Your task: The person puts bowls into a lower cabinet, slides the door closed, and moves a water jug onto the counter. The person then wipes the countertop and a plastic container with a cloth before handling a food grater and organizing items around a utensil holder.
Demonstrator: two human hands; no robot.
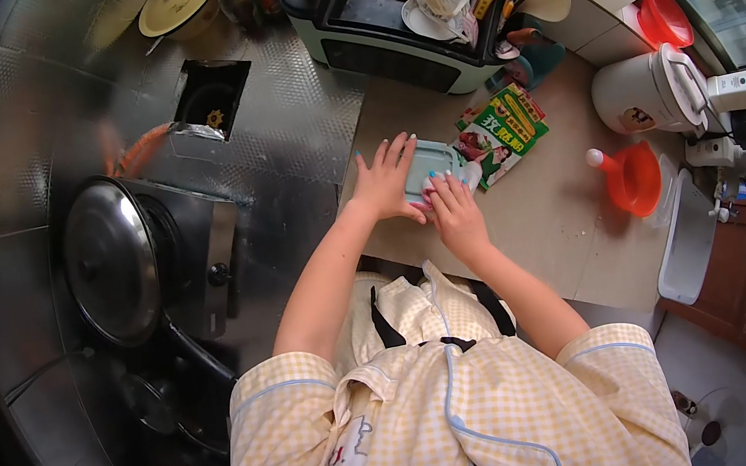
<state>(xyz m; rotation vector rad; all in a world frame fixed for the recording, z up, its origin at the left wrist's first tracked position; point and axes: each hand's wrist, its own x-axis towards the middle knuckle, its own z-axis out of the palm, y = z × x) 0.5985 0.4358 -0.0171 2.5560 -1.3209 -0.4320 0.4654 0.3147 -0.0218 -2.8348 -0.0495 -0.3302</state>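
On the counter in front of me lies a pale green rectangular container [430, 161]. My left hand [384, 182] rests at its left edge with the fingers spread. At its lower right side, my right hand [458, 214] has its fingers bent over a whitish and pink thing, partly hidden, that I cannot make out. A green printed packet [503, 137] lies just right of the container, with a red-edged packet [520, 100] partly beneath it.
A lidded pan [113, 262] sits on the stove at the left. Behind the counter stands a toaster oven [391, 47] with utensils on top. To the right are a red dipper [633, 180], a white lidded bucket [646, 93] and a sink [691, 244].
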